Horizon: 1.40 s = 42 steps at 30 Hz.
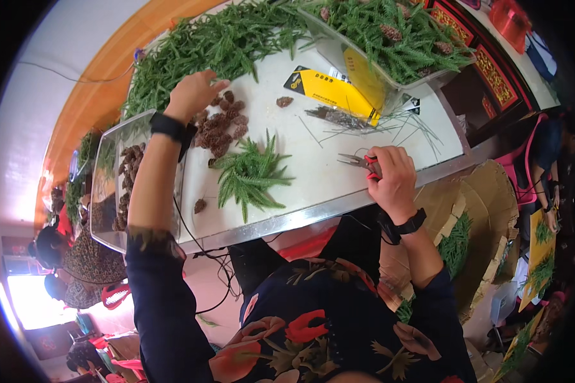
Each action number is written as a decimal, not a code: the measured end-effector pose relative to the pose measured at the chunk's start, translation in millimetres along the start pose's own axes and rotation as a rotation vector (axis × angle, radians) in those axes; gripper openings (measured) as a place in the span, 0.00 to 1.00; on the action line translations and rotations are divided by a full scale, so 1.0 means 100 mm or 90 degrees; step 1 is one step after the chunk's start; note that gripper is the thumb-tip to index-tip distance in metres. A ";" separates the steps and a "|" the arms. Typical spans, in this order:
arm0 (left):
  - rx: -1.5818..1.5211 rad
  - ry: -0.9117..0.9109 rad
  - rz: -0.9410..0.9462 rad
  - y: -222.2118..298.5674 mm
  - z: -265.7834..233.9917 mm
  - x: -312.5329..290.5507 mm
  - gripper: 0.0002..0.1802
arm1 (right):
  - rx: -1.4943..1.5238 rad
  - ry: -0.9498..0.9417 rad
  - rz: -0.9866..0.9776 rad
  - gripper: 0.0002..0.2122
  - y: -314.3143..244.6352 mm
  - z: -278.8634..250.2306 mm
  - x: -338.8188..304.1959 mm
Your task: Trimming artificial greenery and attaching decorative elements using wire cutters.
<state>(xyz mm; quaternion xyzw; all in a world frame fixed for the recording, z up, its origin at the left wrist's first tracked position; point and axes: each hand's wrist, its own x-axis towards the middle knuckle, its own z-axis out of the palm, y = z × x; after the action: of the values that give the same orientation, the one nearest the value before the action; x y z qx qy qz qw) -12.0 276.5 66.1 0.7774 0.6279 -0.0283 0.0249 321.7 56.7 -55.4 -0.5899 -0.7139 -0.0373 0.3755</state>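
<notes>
Head view: the underside of the left hand (195,96) is hidden, so whether its fingers grasp anything cannot be told; they reach over the cones (218,131). The right hand (393,175) clasps pliers (359,161), covering most of their red handles. Greenery (217,45) runs off the top edge. Small dark print marks a yellow packet (329,89). Wires (418,131) lie near the pliers, and a sprig (252,172) beside the cones on the table (326,185). The left forearm blocks part of a clear tub (108,156).
</notes>
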 end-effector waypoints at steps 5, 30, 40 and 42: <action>-0.047 0.228 0.059 -0.32 0.54 0.75 0.27 | 0.023 0.016 0.009 0.18 -0.02 -0.01 0.00; -0.823 0.350 -0.238 -0.57 0.68 1.22 0.12 | 0.020 0.011 0.045 0.17 -0.02 0.01 0.03; -0.912 0.428 -0.017 -0.32 0.29 0.77 0.09 | 0.019 0.019 0.042 0.16 -0.05 0.02 0.03; -0.937 0.408 0.012 -0.07 0.10 0.49 0.10 | 0.018 0.019 0.039 0.16 -0.03 0.02 0.03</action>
<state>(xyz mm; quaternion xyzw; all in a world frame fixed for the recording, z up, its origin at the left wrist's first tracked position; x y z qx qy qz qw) -9.1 325.1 52.7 0.5371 0.4551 0.6180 0.3501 317.9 58.8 -53.6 -0.6054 -0.6906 -0.0246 0.3949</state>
